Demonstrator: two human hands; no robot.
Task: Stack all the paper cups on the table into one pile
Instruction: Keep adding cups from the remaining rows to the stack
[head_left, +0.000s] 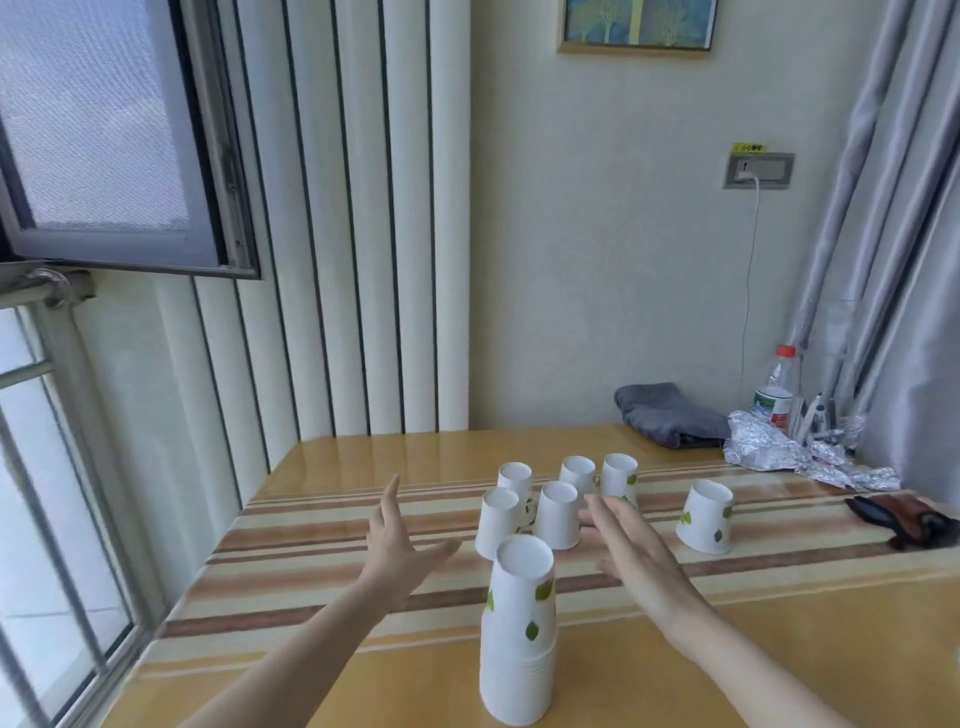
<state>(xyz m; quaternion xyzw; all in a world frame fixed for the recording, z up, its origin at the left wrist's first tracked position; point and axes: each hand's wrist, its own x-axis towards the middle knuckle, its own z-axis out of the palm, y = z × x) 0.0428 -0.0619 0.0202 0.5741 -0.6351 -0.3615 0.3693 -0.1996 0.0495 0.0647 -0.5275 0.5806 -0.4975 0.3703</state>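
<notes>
Stack (518, 639): we see nested inverted paper cups at the near table (779, 649) edge.
Loose cups: five clustered (557, 514) beyond the stack; a sixth cup (705, 515) apart, to the right.
Left hand (397, 545): fingers spread, empty, left of the cluster.
Right hand (631, 545): fingers extended, empty, fingertips near the cluster.

Stack (518, 634) in front — loose cups (557, 515) behind.
</notes>
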